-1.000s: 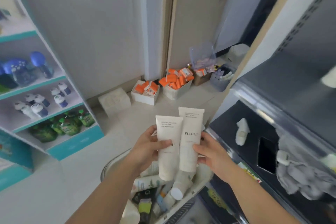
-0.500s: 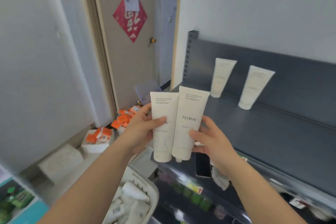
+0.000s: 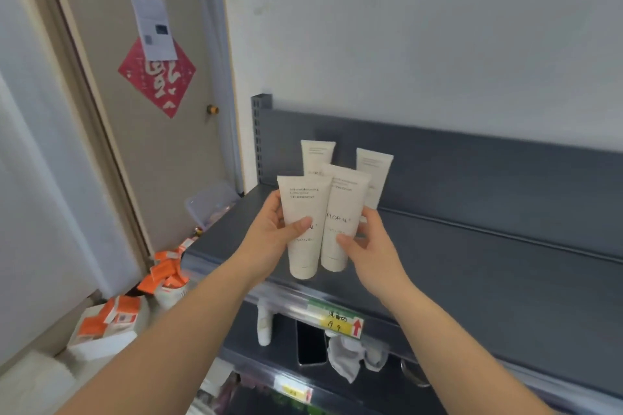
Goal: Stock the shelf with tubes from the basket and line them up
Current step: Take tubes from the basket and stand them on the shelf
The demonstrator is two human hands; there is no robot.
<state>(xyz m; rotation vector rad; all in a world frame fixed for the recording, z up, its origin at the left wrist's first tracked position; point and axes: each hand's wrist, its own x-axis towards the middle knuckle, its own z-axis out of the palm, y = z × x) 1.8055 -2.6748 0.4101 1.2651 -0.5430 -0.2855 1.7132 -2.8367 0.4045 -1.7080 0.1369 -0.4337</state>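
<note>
My left hand (image 3: 269,232) grips a white tube (image 3: 303,212), cap end down, just above the front left part of the dark grey shelf (image 3: 488,266). Beside it, my right hand (image 3: 371,246) holds a second white tube (image 3: 340,209) marked FLORAL, touching the first. Behind them two more white tubes stand upright against the shelf's back panel: one on the left (image 3: 317,157) and one on the right (image 3: 376,172), both partly hidden by the held tubes. The basket is out of view.
A lower shelf holds a small white bottle (image 3: 264,323), a black phone (image 3: 310,342) and a crumpled white cloth (image 3: 347,355). Yellow price labels (image 3: 337,323) line the shelf edges. Boxes of orange packets (image 3: 111,317) sit on the floor at left, by a door with a red sign (image 3: 156,77).
Both hands rose with the two tubes from above the basket up to the shelf. My view swung up and right, so the basket left the frame and the shelf came closer.
</note>
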